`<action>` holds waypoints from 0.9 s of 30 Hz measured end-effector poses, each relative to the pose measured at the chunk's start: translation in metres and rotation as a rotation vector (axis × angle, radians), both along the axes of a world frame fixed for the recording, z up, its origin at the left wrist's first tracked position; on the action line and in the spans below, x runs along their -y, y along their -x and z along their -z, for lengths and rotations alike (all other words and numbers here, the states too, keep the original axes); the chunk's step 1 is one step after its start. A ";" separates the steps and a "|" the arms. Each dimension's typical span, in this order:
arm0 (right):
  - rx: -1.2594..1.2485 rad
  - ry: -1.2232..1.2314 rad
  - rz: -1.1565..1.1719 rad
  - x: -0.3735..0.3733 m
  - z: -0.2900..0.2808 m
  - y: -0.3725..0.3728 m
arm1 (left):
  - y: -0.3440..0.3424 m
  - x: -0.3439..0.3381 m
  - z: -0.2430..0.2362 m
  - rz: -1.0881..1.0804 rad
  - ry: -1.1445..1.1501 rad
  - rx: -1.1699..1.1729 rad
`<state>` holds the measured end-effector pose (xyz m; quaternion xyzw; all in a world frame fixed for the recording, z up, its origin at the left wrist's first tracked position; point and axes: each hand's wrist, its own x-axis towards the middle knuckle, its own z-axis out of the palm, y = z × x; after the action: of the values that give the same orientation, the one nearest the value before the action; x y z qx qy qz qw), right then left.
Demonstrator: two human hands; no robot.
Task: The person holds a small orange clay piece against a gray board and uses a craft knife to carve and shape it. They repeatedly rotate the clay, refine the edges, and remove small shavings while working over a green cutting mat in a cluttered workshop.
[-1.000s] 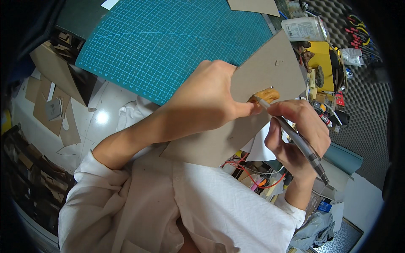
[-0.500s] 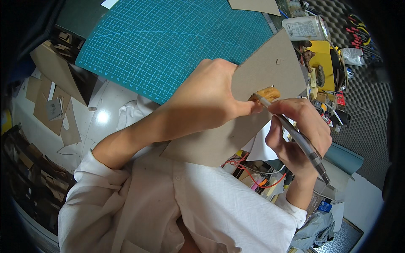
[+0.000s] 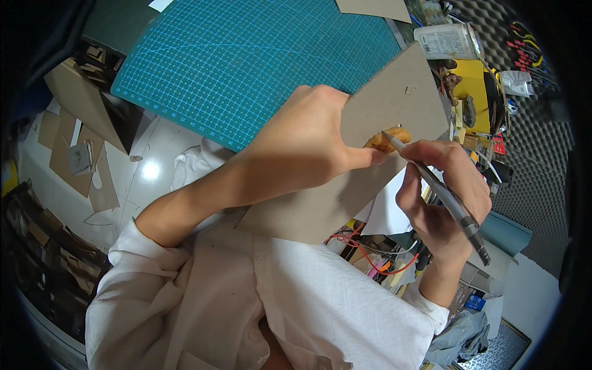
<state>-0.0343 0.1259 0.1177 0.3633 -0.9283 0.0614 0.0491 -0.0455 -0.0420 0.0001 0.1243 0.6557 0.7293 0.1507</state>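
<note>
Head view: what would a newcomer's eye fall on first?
Probably the big teal mat, filling the top. Next, likely the amber piece on the cardboard, right of centre, with the right hand's pen pointing at it and the left hand's thumb beside it. The white shirt fills the lower middle.

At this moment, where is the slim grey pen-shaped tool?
The tool is right of centre in the head view, held in the right hand, its tip at the small elongated yellow-brown piece over the grey-brown cardboard sheet.
</note>
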 end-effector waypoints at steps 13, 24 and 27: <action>-0.026 -0.035 -0.011 0.009 -0.002 -0.003 | -0.001 0.000 0.002 -0.010 0.000 -0.028; 0.003 -0.033 0.044 0.017 -0.006 -0.005 | -0.002 -0.003 0.006 -0.052 -0.003 -0.118; 0.037 -0.069 0.035 0.022 -0.010 -0.007 | -0.002 -0.004 0.009 -0.059 0.031 -0.119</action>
<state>-0.0274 0.1041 0.1281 0.3473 -0.9369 0.0351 0.0204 -0.0438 -0.0383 -0.0091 0.1457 0.6782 0.7145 0.0917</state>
